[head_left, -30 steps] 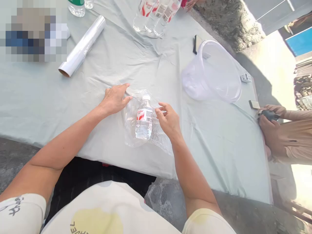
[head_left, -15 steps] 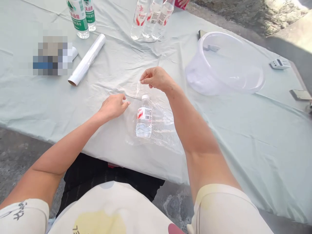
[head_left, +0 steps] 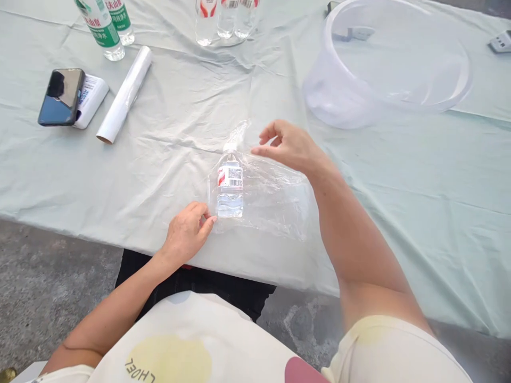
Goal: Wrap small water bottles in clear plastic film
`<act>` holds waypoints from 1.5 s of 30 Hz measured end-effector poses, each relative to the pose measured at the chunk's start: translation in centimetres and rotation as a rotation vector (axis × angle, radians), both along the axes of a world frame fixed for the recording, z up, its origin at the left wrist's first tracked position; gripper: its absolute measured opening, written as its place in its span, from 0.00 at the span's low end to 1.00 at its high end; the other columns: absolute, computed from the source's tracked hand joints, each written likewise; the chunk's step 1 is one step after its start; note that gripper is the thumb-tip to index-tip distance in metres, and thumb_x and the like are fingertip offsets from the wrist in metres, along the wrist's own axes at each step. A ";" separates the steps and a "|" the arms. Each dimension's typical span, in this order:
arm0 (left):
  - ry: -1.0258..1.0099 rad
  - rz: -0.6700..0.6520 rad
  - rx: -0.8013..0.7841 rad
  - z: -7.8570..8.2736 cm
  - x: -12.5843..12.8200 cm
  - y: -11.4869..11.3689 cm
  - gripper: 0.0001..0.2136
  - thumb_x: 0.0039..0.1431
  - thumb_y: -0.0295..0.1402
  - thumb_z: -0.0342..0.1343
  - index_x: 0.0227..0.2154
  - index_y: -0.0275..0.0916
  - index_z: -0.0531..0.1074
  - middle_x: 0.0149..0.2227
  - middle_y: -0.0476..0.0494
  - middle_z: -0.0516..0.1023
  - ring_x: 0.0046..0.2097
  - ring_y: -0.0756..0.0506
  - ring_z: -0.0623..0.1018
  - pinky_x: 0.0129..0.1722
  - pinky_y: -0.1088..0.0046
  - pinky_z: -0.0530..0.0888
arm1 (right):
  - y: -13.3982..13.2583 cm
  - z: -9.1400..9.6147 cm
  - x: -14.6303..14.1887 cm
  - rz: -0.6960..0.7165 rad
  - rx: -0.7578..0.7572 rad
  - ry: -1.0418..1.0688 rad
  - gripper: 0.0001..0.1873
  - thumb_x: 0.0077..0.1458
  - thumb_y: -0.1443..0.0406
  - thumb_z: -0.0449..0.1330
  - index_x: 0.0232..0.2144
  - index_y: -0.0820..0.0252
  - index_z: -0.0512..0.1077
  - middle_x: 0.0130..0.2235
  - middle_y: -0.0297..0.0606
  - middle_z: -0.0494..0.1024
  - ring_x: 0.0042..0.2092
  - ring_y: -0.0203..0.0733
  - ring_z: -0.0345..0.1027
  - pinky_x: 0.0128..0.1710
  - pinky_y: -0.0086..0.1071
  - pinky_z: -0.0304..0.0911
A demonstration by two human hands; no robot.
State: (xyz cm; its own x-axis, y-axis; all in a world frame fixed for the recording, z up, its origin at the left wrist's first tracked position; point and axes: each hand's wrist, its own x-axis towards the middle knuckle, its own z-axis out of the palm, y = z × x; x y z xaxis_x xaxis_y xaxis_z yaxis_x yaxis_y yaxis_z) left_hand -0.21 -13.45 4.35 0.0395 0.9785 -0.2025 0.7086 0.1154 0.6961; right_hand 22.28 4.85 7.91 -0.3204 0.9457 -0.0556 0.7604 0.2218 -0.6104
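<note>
The right hand's (head_left: 293,149) thumb and fingers are spread apart, with a gap between the tips. They are just to the right of a bottle top. The left hand's (head_left: 184,231) fingers are bent, and its thumb tip is by the near left edge of some thin clear plastic film (head_left: 275,205). I can't tell if they pinch it.

Between the hands is a small water bottle (head_left: 230,178) with a red and white label. It looks to be lying down, its white cap toward the far side. The film is around it and spreads out to the right. A crumpled bit pokes up by the cap.

Under it all is a pale green tablecloth (head_left: 159,175). On the far left is a shiny film roll (head_left: 124,98). Left of that, a black phone (head_left: 60,98) leans on a white box (head_left: 91,100). Two green-label bottles (head_left: 104,34) are farther away. Three red-label bottles (head_left: 205,26) are at the far middle. A see-through tub (head_left: 331,101) with a thick rim is on the far right.
</note>
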 end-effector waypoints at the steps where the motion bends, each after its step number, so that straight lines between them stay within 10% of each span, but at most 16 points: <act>1: -0.045 0.011 0.033 -0.2 0.1 -0.1 0.07 0.64 0.35 0.51 0.30 0.42 0.68 0.35 0.49 0.76 0.32 0.48 0.74 0.31 0.69 0.69 | -1.1 -0.2 0.6 0.035 -0.016 -0.100 0.22 0.48 0.51 0.70 0.39 0.56 0.73 0.45 0.41 0.78 0.39 0.45 0.71 0.35 0.38 0.64; 6: -0.153 0.107 0.175 -0.9 1.2 -0.5 0.08 0.64 0.36 0.53 0.28 0.41 0.67 0.46 0.42 0.75 0.38 0.48 0.77 0.29 0.72 0.73 | -1.7 -2.3 2.9 0.115 -0.022 -0.277 0.06 0.53 0.61 0.64 0.28 0.56 0.73 0.38 0.39 0.79 0.36 0.44 0.69 0.36 0.37 0.59; 12: -0.058 0.101 0.456 -1.8 3.5 -0.7 0.06 0.65 0.34 0.55 0.32 0.40 0.68 0.52 0.36 0.72 0.52 0.43 0.77 0.43 0.66 0.79 | 2.3 -2.1 4.9 -0.153 0.153 -0.055 0.11 0.57 0.55 0.60 0.30 0.55 0.74 0.35 0.42 0.78 0.39 0.48 0.68 0.38 0.41 0.61; 19: 0.110 0.065 0.661 -2.7 4.9 0.3 0.12 0.62 0.42 0.61 0.34 0.40 0.67 0.51 0.36 0.72 0.50 0.41 0.76 0.41 0.65 0.77 | -3.1 -1.2 0.7 0.138 0.014 -0.324 0.11 0.54 0.56 0.64 0.27 0.55 0.72 0.30 0.39 0.77 0.32 0.44 0.68 0.33 0.36 0.56; 28: 0.067 0.090 0.710 -2.4 5.5 0.5 0.06 0.60 0.24 0.56 0.34 0.42 0.65 0.52 0.38 0.72 0.54 0.41 0.75 0.48 0.59 0.77 | 7.4 -4.6 7.1 -0.260 0.166 -0.222 0.08 0.53 0.61 0.64 0.25 0.56 0.73 0.29 0.39 0.75 0.35 0.47 0.67 0.39 0.42 0.62; 32: 0.056 0.101 0.693 -1.8 4.3 0.6 0.08 0.60 0.23 0.55 0.32 0.43 0.65 0.52 0.41 0.75 0.55 0.41 0.76 0.50 0.58 0.78 | 7.0 -3.5 6.5 -0.378 0.267 -0.088 0.07 0.57 0.62 0.59 0.31 0.57 0.75 0.33 0.41 0.78 0.37 0.48 0.69 0.43 0.46 0.65; 38: 0.061 0.023 0.718 -1.8 2.5 0.6 0.07 0.62 0.23 0.54 0.32 0.43 0.66 0.53 0.41 0.76 0.58 0.41 0.76 0.55 0.56 0.78 | 0.7 -0.1 0.9 0.092 0.332 0.061 0.25 0.59 0.70 0.51 0.57 0.50 0.72 0.57 0.39 0.74 0.40 0.42 0.72 0.41 0.37 0.66; 45: 0.145 -0.087 0.892 -2.6 2.9 0.2 0.09 0.61 0.20 0.57 0.37 0.41 0.69 0.50 0.40 0.79 0.61 0.38 0.74 0.54 0.57 0.79 | 0.2 -0.6 0.3 0.116 0.276 0.013 0.18 0.60 0.71 0.50 0.38 0.57 0.80 0.43 0.42 0.81 0.43 0.46 0.74 0.46 0.41 0.66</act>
State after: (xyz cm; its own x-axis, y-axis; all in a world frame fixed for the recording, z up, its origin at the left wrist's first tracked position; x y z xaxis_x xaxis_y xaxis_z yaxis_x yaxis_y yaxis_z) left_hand 2.70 -13.21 1.71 0.1536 0.7694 0.6200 0.7774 -0.4814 0.4049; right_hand 22.60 5.05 7.36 -0.4265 0.8814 0.2032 0.7126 0.4657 -0.5247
